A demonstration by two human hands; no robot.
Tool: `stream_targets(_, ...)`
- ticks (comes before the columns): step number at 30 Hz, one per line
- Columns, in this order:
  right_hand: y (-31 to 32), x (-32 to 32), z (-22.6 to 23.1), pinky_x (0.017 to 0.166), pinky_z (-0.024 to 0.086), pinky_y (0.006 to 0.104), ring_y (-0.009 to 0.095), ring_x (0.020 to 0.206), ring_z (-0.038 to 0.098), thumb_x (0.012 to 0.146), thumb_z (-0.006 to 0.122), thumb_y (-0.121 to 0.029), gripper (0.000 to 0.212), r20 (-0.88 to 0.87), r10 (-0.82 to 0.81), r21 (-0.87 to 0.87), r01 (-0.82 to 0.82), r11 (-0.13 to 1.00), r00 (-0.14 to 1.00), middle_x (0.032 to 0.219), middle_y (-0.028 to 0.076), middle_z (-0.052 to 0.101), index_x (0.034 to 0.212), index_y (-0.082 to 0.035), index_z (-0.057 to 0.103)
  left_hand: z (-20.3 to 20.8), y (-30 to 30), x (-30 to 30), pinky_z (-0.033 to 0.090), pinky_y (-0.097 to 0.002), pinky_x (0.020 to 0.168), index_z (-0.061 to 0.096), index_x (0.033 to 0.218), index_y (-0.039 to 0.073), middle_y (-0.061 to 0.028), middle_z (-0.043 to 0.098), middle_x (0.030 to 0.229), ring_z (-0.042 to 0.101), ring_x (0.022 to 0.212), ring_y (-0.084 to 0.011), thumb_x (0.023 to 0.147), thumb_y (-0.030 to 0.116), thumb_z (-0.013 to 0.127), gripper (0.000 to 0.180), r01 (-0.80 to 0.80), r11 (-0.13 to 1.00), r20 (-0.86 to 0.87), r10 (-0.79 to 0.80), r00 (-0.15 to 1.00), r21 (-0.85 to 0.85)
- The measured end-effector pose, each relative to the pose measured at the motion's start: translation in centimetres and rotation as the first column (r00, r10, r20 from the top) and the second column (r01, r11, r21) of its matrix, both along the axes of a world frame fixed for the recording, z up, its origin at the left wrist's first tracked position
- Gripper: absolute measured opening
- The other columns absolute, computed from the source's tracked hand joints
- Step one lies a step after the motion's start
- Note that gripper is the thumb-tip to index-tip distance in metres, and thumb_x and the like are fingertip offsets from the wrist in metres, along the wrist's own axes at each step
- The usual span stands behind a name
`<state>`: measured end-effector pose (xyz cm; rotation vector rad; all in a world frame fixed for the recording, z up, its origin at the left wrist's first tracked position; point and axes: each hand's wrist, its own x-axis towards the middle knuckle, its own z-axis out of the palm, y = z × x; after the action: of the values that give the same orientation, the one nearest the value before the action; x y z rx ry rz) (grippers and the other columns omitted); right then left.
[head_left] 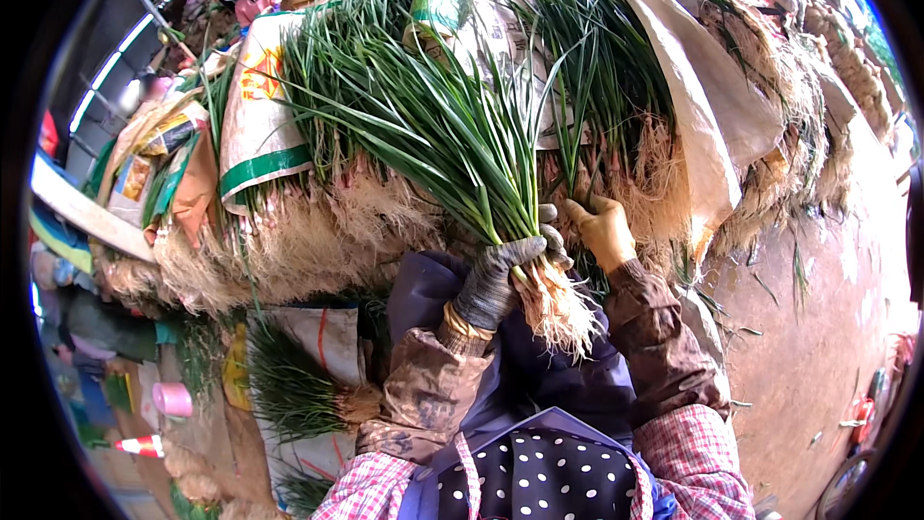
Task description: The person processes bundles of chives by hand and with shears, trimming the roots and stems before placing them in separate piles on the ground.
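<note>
My left hand (489,279), in a dark grey glove, is closed around a thick bunch of green onions (472,159) just above the bulbs. Their long leaves fan up and to the left, and the pale roots hang down to the right below my fist. To its right, my right hand (606,233) wears a yellowish glove. Its thumb and fingers are pinched at the base of a few green onion stalks (572,149) beside the right-hand pile of green onions (606,67). The fingertips are partly hidden there.
More rooted green onions (351,67) are heaped at the far left, partly under a white sack (265,101). Another pale sack (659,67) drapes over the right pile. A smaller bunch (298,385) lies on sacking at lower left. Brown floor (808,327) with leaf scraps stretches right.
</note>
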<state>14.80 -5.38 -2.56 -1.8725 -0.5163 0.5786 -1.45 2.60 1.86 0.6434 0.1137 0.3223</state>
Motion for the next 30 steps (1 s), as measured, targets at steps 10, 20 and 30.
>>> stream_targets(10, -1.0, -4.6, 4.4, 0.069, 0.046, 0.0247, 0.010, 0.074, 0.056, 0.082, 0.065, -0.010, 0.013, -0.029, 0.152, 0.353, -0.132, 0.926, 0.988, 0.081, 0.004, 0.063, 0.087, 0.001, 0.066, -1.2, 0.1, 0.0, 0.040, -0.0200, 0.046, 0.063, 0.091, 0.003, -0.0012, 0.060, 0.070, 0.054, 0.054, -0.0083, 0.078, 0.014, 0.066, 0.017, -0.146, 0.894, -0.242, 0.266, 0.933, 0.423)
stream_targets(20, -1.2, -4.0, 3.4, 0.048, 0.046, 0.0216, 0.009, 0.055, 0.056, 0.084, 0.061, -0.015, 0.018, -0.562, 0.124, 0.338, 0.091, 0.937, 0.818, 0.072, 0.005, 0.062, 0.088, 0.002, 0.061, -1.4, 0.2, 0.0, 0.052, -0.0313, 0.071, 0.057, 0.100, -0.003, -0.0109, 0.063, 0.085, 0.062, 0.077, -0.0210, 0.079, 0.012, 0.062, 0.026, -0.002, 0.980, -0.127, 0.028, 0.991, 0.199)
stream_targets(30, -6.9, -1.5, 1.8, 0.067, 0.052, 0.0379, 0.029, 0.071, 0.064, 0.077, 0.065, -0.025, 0.028, 0.407, 0.547, -0.693, -0.143, 0.707, 0.731, 0.077, 0.015, 0.065, 0.098, -0.007, 0.063, 0.0, -0.6, 0.2, 0.052, -0.0399, 0.077, 0.047, 0.118, 0.002, -0.0093, 0.059, 0.093, 0.062, 0.087, -0.0234, 0.080, 0.006, 0.062, 0.041, -0.029, 0.999, -0.012, 0.028, 1.000, -0.043)
